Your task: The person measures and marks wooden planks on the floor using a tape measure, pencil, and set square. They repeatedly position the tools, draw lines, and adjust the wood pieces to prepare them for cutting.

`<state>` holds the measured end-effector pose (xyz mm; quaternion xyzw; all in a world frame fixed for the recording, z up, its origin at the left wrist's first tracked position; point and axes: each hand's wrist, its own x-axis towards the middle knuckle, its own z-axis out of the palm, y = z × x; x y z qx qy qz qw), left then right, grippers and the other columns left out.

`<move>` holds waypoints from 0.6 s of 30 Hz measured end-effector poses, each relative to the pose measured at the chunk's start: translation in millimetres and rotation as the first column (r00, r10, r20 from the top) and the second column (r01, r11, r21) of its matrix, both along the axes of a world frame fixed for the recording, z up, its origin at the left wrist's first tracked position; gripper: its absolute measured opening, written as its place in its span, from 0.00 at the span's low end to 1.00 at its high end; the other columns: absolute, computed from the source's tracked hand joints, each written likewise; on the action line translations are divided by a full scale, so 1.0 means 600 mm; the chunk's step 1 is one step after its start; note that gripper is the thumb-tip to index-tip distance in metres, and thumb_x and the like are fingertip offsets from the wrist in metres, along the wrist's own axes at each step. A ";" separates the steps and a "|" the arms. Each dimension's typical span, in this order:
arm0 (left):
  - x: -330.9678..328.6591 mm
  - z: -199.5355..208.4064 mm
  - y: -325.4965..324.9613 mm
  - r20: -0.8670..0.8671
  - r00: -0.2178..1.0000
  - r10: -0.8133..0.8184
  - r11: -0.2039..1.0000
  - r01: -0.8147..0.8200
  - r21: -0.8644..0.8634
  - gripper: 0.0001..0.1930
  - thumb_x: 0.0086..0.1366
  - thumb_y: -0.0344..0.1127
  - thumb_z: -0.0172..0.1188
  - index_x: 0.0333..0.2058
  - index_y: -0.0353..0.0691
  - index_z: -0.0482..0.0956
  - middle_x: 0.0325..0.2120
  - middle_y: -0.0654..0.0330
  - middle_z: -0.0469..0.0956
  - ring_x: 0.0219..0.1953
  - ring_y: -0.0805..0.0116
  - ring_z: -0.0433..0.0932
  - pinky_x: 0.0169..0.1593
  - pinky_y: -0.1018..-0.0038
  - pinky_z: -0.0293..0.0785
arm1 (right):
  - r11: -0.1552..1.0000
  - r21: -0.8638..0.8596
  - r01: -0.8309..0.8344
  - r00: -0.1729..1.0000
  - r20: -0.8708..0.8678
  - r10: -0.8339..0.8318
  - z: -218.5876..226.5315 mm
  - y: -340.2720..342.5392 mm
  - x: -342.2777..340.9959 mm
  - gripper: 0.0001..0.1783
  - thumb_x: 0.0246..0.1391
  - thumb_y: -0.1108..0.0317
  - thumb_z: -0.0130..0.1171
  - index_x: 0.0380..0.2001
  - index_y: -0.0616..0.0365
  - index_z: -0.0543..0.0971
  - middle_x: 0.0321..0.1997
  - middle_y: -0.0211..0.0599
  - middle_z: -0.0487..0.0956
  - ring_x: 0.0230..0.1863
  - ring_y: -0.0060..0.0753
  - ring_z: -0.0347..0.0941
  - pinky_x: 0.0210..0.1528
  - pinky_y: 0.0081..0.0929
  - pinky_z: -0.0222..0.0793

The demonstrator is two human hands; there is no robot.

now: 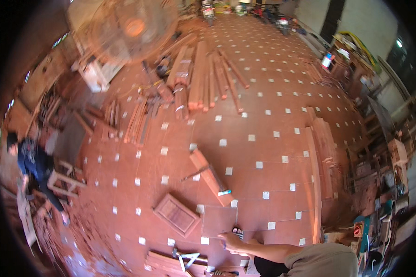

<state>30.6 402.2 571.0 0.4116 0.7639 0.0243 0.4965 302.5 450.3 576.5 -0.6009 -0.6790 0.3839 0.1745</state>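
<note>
My right hand (pixel 232 242) reaches in from the lower right, with a bare forearm (pixel 270 252) and a grey sleeve (pixel 326 261). Its fingers look curled; whatever may be in them is too small to make out. A foot in a striped sandal (pixel 238 232) shows just beyond the hand. To the hand's left, a framed wooden panel (pixel 177 214) lies flat on the tiles. Farther off lies a short thick board (pixel 211 177), with a dark, thin tool across it and a teal-and-white object (pixel 224 192) near its end. My left hand is out of view.
Planks (pixel 164 262) with a hammer-like tool (pixel 176 253) and pale crossed strips (pixel 188 261) lie at the near edge. Stacked timber (pixel 198 76) and a large fan (pixel 134 27) stand farther back. Long boards (pixel 323 157) lie right; another person (pixel 34 161) works at left.
</note>
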 end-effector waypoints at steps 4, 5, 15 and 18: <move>0.057 0.117 0.119 0.052 0.998 -0.020 0.980 0.030 -0.196 0.19 0.62 0.46 0.75 0.46 0.43 0.82 0.43 0.52 0.82 0.42 0.57 0.82 0.47 0.59 0.79 | 0.988 -0.074 0.133 0.974 0.192 -0.117 0.068 0.056 0.262 0.16 0.54 0.65 0.67 0.46 0.53 0.86 0.46 0.53 0.87 0.49 0.62 0.85 0.50 0.57 0.82; 0.065 0.142 0.141 0.044 0.999 0.000 0.972 0.011 -0.236 0.19 0.63 0.46 0.75 0.46 0.43 0.82 0.42 0.52 0.82 0.42 0.57 0.82 0.47 0.59 0.79 | 0.986 -0.084 0.146 0.966 0.227 -0.124 0.128 0.091 0.329 0.13 0.54 0.65 0.67 0.43 0.53 0.85 0.45 0.54 0.87 0.48 0.63 0.85 0.49 0.57 0.82; 0.254 0.173 0.406 0.025 0.998 0.060 0.833 -0.036 -0.552 0.17 0.63 0.50 0.73 0.41 0.43 0.83 0.37 0.54 0.83 0.37 0.60 0.82 0.42 0.58 0.78 | 0.584 0.164 0.795 0.594 -0.019 -0.804 0.269 0.361 0.862 0.13 0.72 0.66 0.53 0.51 0.58 0.83 0.31 0.47 0.87 0.32 0.48 0.85 0.35 0.47 0.78; 0.335 0.145 0.540 0.000 0.997 0.082 0.798 -0.065 -0.599 0.17 0.63 0.51 0.72 0.39 0.44 0.83 0.35 0.54 0.83 0.35 0.61 0.81 0.41 0.58 0.78 | 0.526 0.046 0.849 0.527 -0.121 -0.841 0.275 0.492 1.002 0.15 0.74 0.63 0.53 0.53 0.57 0.82 0.29 0.46 0.86 0.27 0.42 0.82 0.33 0.44 0.77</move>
